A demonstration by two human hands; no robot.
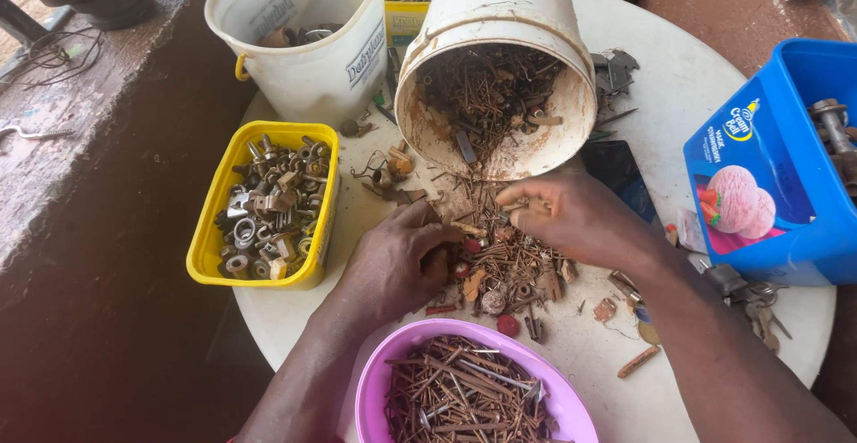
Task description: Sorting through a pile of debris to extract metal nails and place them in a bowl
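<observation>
A loose heap of rusty nails (511,260) lies in the middle of the round white surface (705,86), spilling from the mouth of a tipped white bucket (496,59) that rests on its side with more rusted scrap inside. Both hands work in the heap. The left hand (393,260) lies palm down on its left edge, fingers (440,229) curled loosely into the nails; whether they have hold of anything cannot be told. The right hand (571,215) reaches in from the right, just below the bucket's rim, its thumb and fingers (518,197) pinched nearly closed on what looks like a small rusty piece (too small to name).

Close below the heap, at the near edge of the surface, sits a pink bowl (379,380) filled with sorted nails. To the left, a yellow tub (210,229) of nuts, washers and bolts overhangs the surface's left edge. Behind it stands an upright white bucket (303,50), touching or nearly touching the tipped one. On the right a blue tub (768,175) sits at the rim, with keys and odd metal bits beside it. Bare white surface shows only at the far right and between the heap and the blue tub.
</observation>
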